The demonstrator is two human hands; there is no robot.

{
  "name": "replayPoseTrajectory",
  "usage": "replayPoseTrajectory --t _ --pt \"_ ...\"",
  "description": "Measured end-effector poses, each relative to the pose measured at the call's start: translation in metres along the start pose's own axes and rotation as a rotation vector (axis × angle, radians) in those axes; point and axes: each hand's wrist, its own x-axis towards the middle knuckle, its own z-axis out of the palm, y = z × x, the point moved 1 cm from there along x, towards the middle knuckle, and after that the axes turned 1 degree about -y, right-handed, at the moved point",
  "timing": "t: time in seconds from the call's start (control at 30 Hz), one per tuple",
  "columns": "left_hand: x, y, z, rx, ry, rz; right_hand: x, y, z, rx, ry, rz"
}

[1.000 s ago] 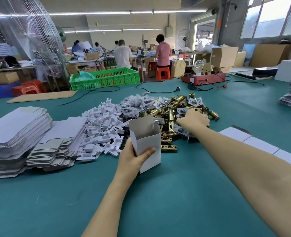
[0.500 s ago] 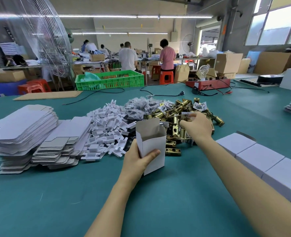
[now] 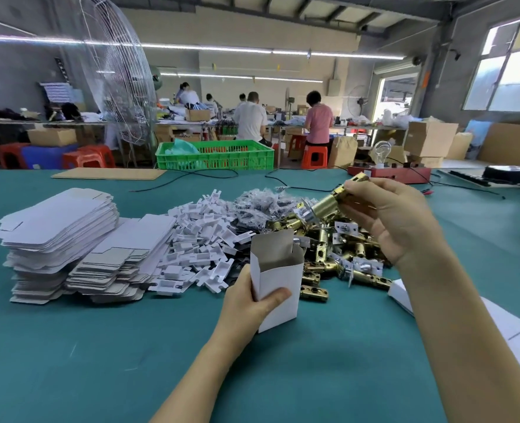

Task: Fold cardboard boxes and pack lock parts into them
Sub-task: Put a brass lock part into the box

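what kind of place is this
Most likely a factory packing floor: a long green worktable bears stacks of flat box blanks and a heap of brass lock parts, with other workers at benches behind.

Place: a factory packing floor.
Work surface: a long green table (image 3: 100, 346) heaped with flat white box blanks (image 3: 57, 227) and brass lock parts (image 3: 328, 254).
Background: workers (image 3: 251, 119) seated on red stools (image 3: 315, 155) at crowded benches, beside stacked cardboard cartons (image 3: 431, 138) and a green plastic crate (image 3: 216, 155).
Overhead: strip lights (image 3: 209, 49) under bare beams; a large wire-caged fan (image 3: 118, 87).
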Motion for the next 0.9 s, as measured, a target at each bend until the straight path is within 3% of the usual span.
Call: replayPoseTrajectory --t 0.07,0.2,0.5,0.73,0.9 --pt "-0.001 0.002 0.000 0.002 0.000 -0.005 -0.004 0.003 0.007 0.089 -0.119 0.121" --pt "-0.003 0.003 -0.001 0.007 0.004 -0.017 -0.008 0.021 0.022 0.038 -0.222 0.234" --pt "-0.001 0.003 -0.002 0.008 0.015 -0.028 -0.007 0.034 0.026 -0.132 -0.160 0.209" --pt "-0.004 0.004 -0.001 0.019 0.014 -0.013 -0.010 0.037 0.030 -0.413 -0.117 -0.005" --pt "-0.003 0.004 -0.001 0.039 0.017 -0.009 -0.017 0.037 0.040 -0.845 -0.138 -0.234"
